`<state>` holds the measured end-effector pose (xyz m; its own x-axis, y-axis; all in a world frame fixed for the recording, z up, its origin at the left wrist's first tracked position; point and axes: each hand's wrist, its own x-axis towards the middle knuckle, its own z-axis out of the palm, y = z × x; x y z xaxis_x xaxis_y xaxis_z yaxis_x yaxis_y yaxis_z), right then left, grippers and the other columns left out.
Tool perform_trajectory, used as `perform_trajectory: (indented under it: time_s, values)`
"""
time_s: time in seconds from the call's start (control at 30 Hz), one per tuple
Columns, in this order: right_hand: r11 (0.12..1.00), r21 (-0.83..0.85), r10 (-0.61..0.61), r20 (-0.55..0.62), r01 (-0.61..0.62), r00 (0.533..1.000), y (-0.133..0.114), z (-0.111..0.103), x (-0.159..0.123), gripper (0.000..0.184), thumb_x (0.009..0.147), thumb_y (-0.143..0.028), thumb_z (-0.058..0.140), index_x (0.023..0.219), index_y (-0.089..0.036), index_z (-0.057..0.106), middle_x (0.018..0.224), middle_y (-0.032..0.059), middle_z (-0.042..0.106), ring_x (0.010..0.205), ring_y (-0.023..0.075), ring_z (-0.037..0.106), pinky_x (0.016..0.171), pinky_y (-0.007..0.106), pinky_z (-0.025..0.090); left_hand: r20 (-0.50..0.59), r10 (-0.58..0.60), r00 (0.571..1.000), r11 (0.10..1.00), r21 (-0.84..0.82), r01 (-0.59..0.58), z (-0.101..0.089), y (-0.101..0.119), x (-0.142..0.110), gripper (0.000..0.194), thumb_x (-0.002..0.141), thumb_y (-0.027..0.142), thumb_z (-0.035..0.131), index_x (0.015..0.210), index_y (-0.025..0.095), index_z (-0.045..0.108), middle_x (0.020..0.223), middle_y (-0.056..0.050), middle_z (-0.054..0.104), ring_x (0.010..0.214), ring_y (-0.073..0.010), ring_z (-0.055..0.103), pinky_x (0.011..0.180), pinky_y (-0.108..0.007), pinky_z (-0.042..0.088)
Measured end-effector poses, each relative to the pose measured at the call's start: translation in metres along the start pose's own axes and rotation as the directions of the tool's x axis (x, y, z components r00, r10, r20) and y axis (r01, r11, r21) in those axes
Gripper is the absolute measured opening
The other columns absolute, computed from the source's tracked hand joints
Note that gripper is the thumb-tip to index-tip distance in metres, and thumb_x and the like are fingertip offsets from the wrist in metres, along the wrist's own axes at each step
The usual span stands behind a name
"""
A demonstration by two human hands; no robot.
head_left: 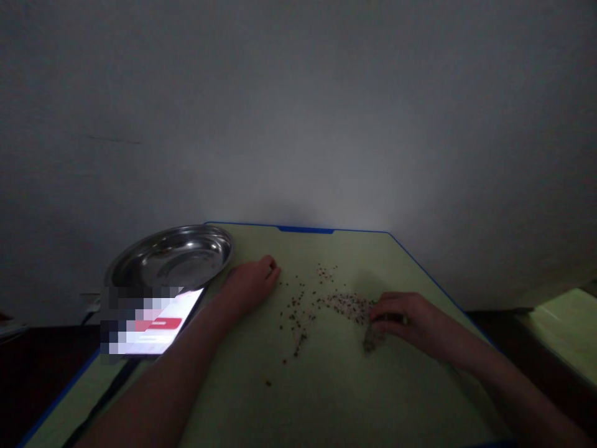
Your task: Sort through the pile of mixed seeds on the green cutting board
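Observation:
A pile of small pale and dark grains (347,306), perhaps mixed beans or rice, lies on the pale green tabletop (321,398). My right hand (401,314) is at the right edge of this pile, fingers bent and drawn together at the grains. Whatever sits between its fingertips is too small and blurred to name. To the left, my left hand (254,283) rests on the tabletop with its fingers curled in, its inside hidden. Darker grains (296,317) are scattered between the two hands, and one lone dark piece (268,383) lies nearer to me.
A wide, shiny metal basin (170,256) stands at the left, just beyond my left forearm. In front of it is a lit phone or tablet screen (161,336), partly pixelated. Blue edging (305,230) runs around the table, against a grey wall (298,112).

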<state>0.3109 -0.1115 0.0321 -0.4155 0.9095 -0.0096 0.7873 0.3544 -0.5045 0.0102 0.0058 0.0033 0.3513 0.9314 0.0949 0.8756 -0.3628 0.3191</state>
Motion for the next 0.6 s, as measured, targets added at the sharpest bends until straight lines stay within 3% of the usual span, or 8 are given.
perform_trajectory:
  time_s: [0.27, 0.4, 0.6]
  values:
    - [0.999, 0.010, -0.049, -0.009, 0.049, 0.999, 0.010, -0.002, 0.064, 0.016, 0.086, -0.025, 0.060, 0.090, -0.016, 0.073, 0.084, 0.0052, 0.070, 0.075, 0.0153, 0.062, 0.069, 0.027, 0.046, -0.002, 0.002, 1.000, 1.000, -0.001, -0.002, 0.000, -0.001, 0.000, 0.033, 0.090, 0.041, 0.036, 0.103, 0.021, 0.059, 0.088, -0.010, 0.071, 0.073, -0.0222, 0.064, 0.063, -0.030, 0.040]
    - [0.999, -0.002, -0.038, 0.015, 0.038, 0.999, 0.010, -0.017, 0.081, 0.019, 0.084, -0.030, 0.061, 0.090, -0.016, 0.073, 0.081, 0.0040, 0.070, 0.070, 0.0143, 0.061, 0.065, 0.026, 0.045, 0.000, -0.034, 0.999, 0.999, -0.036, 0.034, 0.000, -0.001, -0.001, 0.030, 0.090, 0.040, 0.038, 0.103, 0.021, 0.058, 0.086, -0.009, 0.071, 0.070, -0.0212, 0.064, 0.061, -0.030, 0.040]
    - [0.997, -0.071, 0.015, -0.124, -0.024, 0.992, 0.003, -0.036, 0.121, 0.024, 0.085, -0.034, 0.057, 0.089, -0.015, 0.071, 0.078, 0.0049, 0.069, 0.064, 0.0140, 0.058, 0.059, 0.026, 0.042, -0.024, -0.046, 0.999, 0.992, -0.117, 0.043, -0.001, -0.004, -0.001, 0.025, 0.089, 0.036, 0.040, 0.103, 0.020, 0.054, 0.088, -0.009, 0.070, 0.072, -0.0205, 0.063, 0.061, -0.030, 0.041]
